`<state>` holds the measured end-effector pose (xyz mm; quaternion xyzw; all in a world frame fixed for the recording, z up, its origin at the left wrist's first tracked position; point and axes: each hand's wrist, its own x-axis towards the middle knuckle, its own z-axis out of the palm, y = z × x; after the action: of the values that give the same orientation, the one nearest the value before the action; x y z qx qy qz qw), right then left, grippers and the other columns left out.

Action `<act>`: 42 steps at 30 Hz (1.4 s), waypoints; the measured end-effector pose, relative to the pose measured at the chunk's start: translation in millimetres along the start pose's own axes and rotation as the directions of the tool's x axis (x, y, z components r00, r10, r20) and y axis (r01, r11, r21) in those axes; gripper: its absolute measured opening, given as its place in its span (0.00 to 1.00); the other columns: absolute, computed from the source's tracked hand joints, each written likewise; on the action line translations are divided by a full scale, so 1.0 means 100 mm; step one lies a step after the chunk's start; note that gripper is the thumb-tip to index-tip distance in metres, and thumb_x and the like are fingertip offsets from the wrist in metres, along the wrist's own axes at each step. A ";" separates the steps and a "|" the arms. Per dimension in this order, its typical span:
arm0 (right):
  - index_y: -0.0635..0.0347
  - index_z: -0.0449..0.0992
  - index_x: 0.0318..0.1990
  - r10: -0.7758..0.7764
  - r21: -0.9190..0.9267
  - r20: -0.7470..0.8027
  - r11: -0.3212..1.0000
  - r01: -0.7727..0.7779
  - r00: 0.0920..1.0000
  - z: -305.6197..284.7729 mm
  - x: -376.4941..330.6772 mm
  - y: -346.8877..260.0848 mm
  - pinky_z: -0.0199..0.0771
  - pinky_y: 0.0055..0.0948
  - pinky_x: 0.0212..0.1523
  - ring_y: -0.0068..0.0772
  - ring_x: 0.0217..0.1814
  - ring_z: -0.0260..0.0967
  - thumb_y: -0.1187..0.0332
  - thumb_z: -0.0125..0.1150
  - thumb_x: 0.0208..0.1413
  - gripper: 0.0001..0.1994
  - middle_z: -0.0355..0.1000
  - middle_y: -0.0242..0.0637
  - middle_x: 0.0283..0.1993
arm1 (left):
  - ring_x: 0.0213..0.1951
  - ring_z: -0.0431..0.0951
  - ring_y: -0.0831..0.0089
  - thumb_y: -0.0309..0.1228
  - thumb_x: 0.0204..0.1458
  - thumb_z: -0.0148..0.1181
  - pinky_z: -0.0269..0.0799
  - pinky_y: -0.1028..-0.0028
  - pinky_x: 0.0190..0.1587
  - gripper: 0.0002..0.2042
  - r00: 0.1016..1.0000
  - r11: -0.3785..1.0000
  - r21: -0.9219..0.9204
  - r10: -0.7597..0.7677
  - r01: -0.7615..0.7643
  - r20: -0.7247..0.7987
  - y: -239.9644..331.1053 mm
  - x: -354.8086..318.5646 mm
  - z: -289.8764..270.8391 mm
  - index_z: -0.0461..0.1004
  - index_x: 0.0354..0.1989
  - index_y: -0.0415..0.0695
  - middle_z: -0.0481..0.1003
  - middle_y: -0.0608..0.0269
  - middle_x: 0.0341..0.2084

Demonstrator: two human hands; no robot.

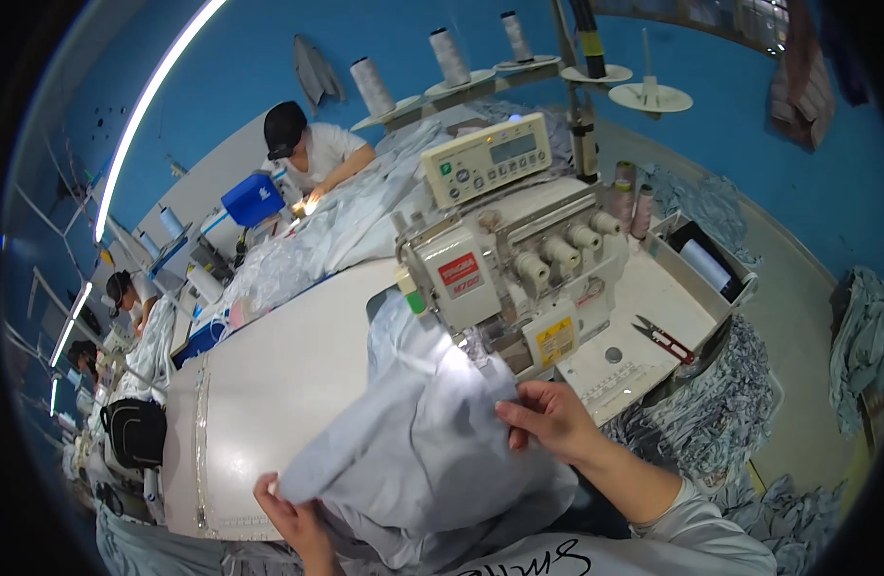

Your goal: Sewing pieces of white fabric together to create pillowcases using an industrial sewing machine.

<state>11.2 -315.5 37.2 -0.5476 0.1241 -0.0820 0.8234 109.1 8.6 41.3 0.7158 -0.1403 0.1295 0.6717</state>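
A pale grey-blue piece of fabric (423, 451) spreads from the overlock sewing machine (461, 274) down toward my body. Its far edge lies under the lit needle area, where the presser foot (475, 346) is partly hidden. My right hand (552, 422) pinches the fabric's right edge between thumb and fingers, close in front of the machine. At the lower left, my left hand (293, 518) grips the folded left edge, its thumb on the near side and some fingers hidden by the cloth.
Red-handled thread snips (665, 340) lie on the machine's right plate, beside a grey bin (701, 264). Thread cones (449, 58) stand above the control panel (487, 160). Cloth scraps (711, 403) heap at right. A co-worker (312, 149) sews at the far left beyond piled garments (336, 230).
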 end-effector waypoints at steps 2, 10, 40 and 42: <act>0.63 0.72 0.27 -0.016 0.009 -0.013 1.000 0.016 1.000 0.00 0.00 -0.02 0.67 0.16 0.21 0.17 0.18 0.67 0.64 0.61 0.53 0.11 0.69 0.31 0.18 | 0.33 0.66 0.81 0.31 0.55 0.52 0.61 0.81 0.36 0.19 0.998 0.997 -0.041 0.066 -0.067 -0.009 -0.01 0.21 0.07 0.54 0.52 0.43 0.67 0.65 0.36; 0.64 0.72 0.27 -0.029 0.000 0.013 1.000 0.029 1.000 -0.03 0.03 -0.02 0.68 0.18 0.20 0.18 0.18 0.68 0.65 0.62 0.53 0.11 0.70 0.31 0.18 | 0.43 0.66 0.77 0.26 0.56 0.52 0.60 0.78 0.48 0.18 0.966 0.962 -0.177 0.229 -0.206 0.120 0.27 0.70 0.26 0.55 0.52 0.41 0.65 0.62 0.41; 0.69 0.75 0.33 0.024 -0.025 0.079 0.999 -0.022 0.997 -0.09 0.03 -0.10 0.69 0.19 0.20 0.21 0.19 0.68 0.70 0.63 0.50 0.09 0.71 0.33 0.22 | 0.47 0.71 0.70 0.21 0.57 0.45 0.67 0.73 0.55 0.13 0.831 0.801 -0.303 0.554 -0.516 0.050 1.24 2.65 0.61 0.62 0.51 0.38 0.67 0.57 0.46; 0.69 0.75 0.34 0.030 0.004 0.066 1.000 -0.031 0.997 -0.10 0.04 -0.08 0.69 0.19 0.20 0.21 0.19 0.68 0.70 0.64 0.50 0.10 0.71 0.33 0.22 | 0.47 0.71 0.69 0.21 0.57 0.45 0.67 0.72 0.55 0.12 0.834 0.797 -0.325 0.550 -0.509 0.046 1.31 2.63 0.64 0.62 0.50 0.37 0.67 0.56 0.45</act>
<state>11.7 -328.7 40.3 -0.5458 0.1052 -0.0517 0.8297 303.5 -70.2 256.6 0.5449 -0.3991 0.2399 0.6973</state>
